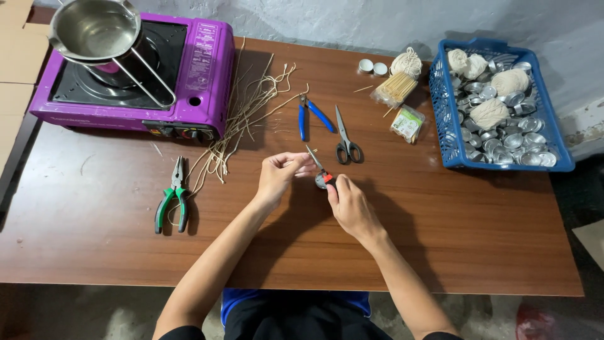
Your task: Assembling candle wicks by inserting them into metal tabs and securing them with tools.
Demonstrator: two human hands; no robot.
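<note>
Your right hand (349, 203) grips small red-handled metal pliers (319, 171) at the near middle of the brown wooden table (94, 239); your left hand (280, 173) pinches a thin pale wick piece (313, 151) at the tips.

On the bench (440, 239): one purple portable stove (135, 72), one steel pot (94, 28), one pair of green-handled pliers (174, 198), one pair of blue-handled pliers (311, 116), one pair of black scissors (345, 138), one blue basket (450, 135), two loose metal cups (372, 67). In the basket: four balls of string (509, 82), metal cups beyond counting.
</note>
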